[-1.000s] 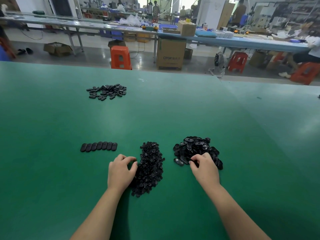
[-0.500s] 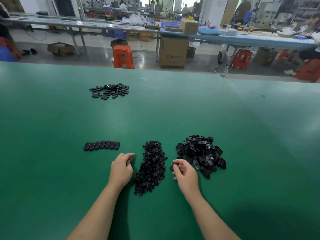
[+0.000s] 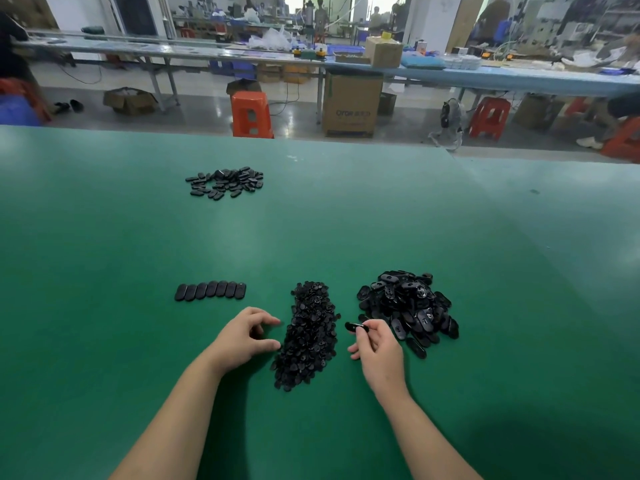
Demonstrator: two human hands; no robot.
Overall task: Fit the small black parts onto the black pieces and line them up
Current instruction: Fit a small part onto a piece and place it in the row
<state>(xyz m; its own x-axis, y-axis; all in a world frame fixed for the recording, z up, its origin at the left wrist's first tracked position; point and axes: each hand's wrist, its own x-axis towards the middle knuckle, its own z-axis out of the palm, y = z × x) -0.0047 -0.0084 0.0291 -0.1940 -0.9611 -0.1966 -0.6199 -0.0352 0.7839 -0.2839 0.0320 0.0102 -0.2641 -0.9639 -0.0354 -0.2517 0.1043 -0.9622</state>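
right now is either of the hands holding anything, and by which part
The right hand pinches one black piece by its near end. The left hand seems to hold nothing, fingertips at the pile of small parts.

Table [image 3: 104,341]: green mat surface, smooth, matt with a soft sheen toward 12 o'clock. Oval pieces [image 3: 408,306] at 2 o'clock of the hands: black plastic, glossy, catching highlights. Small parts [image 3: 310,337] at centre: black, duller, rough-looking as a heap; material cannot be told. Row [image 3: 210,291] at 10 o'clock: black plastic, smooth, semi-gloss. Far pile [image 3: 225,181] at 11 o'clock: same black gloss. Piece [image 3: 355,328] in the right hand [image 3: 379,351]: glossy black plastic. Stool [image 3: 250,114]: orange plastic. Box [image 3: 351,103]: brown cardboard, matt.
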